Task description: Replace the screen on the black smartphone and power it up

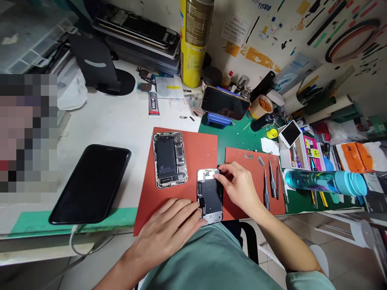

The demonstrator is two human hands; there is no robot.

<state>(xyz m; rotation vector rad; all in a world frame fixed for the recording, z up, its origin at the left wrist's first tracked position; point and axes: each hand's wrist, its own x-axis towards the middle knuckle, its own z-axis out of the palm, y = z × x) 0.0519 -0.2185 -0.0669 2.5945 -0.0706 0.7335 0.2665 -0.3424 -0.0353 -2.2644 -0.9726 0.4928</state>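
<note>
A detached phone screen (213,197) lies with its inner side up near the front edge of the red mat. Along its lower left edge rest the fingertips of my left hand (172,223), the fingers stretched out and the thumb hidden. My right hand (240,185) pinches the screen's top right corner between thumb and forefinger. Just up and left of it lies the opened phone body (170,160), its black battery and circuit board exposed. The red mat (199,149) is under both pieces.
A black phone (90,183) on a white cable lies at left. Several screwdrivers (266,189) and small metal plates (248,155) sit on a second red mat (236,161). Behind are a glue tube (153,102), a propped phone (225,102) and a spray can (195,44). A blue bottle (323,182) lies right.
</note>
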